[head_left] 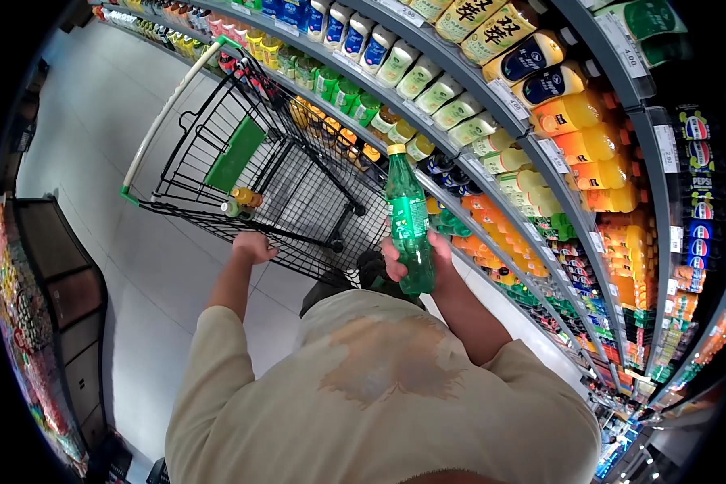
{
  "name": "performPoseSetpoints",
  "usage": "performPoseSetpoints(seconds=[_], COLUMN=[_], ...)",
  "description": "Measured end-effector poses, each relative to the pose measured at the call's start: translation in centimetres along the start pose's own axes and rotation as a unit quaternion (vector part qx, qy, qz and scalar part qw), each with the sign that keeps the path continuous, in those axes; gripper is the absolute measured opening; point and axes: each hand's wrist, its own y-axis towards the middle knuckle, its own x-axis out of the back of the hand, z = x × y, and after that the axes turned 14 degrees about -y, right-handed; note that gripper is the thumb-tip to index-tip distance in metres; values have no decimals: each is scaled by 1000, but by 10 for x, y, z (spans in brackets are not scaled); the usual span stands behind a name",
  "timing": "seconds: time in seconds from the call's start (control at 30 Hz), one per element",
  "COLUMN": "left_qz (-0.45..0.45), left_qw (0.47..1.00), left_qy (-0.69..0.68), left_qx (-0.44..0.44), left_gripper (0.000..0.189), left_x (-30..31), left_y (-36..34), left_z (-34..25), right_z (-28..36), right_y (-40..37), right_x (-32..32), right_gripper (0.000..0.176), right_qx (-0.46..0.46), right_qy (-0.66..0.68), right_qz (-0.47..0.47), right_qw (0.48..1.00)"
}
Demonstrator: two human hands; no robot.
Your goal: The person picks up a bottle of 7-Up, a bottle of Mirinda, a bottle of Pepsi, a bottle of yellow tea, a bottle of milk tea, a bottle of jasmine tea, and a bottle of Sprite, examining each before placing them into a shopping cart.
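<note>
A green plastic soda bottle with a yellow cap stands upright in front of my chest. My right hand is wrapped round its lower half. On the left, my left hand is closed at the near rim of the black wire shopping cart; its fingertips are partly hidden. Inside the cart, by the green panel, lie two small bottles, one with orange-brown contents and one pale with a green cap.
Long curved shelves of drinks run along the right and far side. Orange juice bottles and Pepsi bottles fill parts of them. A dark display stand with colourful packets is at the left. Grey tiled floor lies between.
</note>
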Motion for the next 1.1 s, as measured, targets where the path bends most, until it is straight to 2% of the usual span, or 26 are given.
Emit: performPoseSetpoints(seconds=[0.07, 0.1, 0.13, 0.2, 0.23, 0.27, 0.33, 0.37, 0.43, 0.47, 0.53, 0.6, 0.67, 0.7, 0.73, 0.8, 0.83, 1.1], left_qz=[14, 0, -7, -10, -13, -18, -30, -58, -44, -38, -29, -19, -9, -14, -11, -9, -19, -19], left_qw=[1000, 1000, 1000, 1000, 1000, 999, 999, 997, 997, 997, 997, 996, 994, 992, 992, 991, 990, 983], left_qy=[6, 5, -1, -18, -24, -31, -39, -49, -60, -64, -66, -69, -97, -114, -120, -114, -116, -164], left_qx=[-12, -19, -23, -5, 1, 6, 0, -30, -33, -34, -41, -48, -53, -44, -41, -65, -75, -77], left_gripper=[55, 54, 54, 54, 54, 54, 52, 49, 50, 50, 50, 50, 52, 53, 53, 51, 51, 52], left_x=[-3, -3, 0, -10, -12, -13, -14, -13, -14, -16, -16, -15, -15, -16, -18, -24, -28, -38], left_y=[9, 7, 3, 9, 10, 12, 11, 6, 7, 8, 8, 7, 4, 2, 3, 5, 8, 8], left_z=[2, 1, -3, 2, 2, 1, 1, 0, -3, -6, -13, -20, -27, -30, -33, -36, -38, -50], right_z=[5, 12, 11, 9, 8, 0, -14, -25, -41, -49, -62, -71, -89, -107, -118, -136, -142, -217], right_y=[5, 15, 18, 20, 24, 27, 36, 42, 59, 66, 79, 93, 104, 105, 112, 130, 141, 263], right_x=[-4, -20, -16, 0, 8, 15, 34, 39, 44, 55, 73, 84, 118, 136, 149, 172, 180, 223], right_gripper=[70, 67, 67, 63, 60, 57, 57, 57, 58, 58, 62, 63, 64, 62, 62, 61, 60, 67], right_qx=[-20, -33, -38, -71, -87, -92, -138, -147, -130, -135, -134, -129, -119, -58, -63, -95, -127, -195], right_qy=[-58, -46, -40, -132, -126, -154, -215, -211, -370, -371, -553, -547, -697, -743, -744, -795, -798, -813], right_qz=[-48, -106, -102, -140, -123, -159, -209, -202, -301, -297, -268, -280, -188, -207, -202, -184, -170, -124], right_qw=[997, 993, 993, 979, 981, 971, 944, 945, 869, 869, 778, 778, 682, 633, 634, 570, 564, 535])
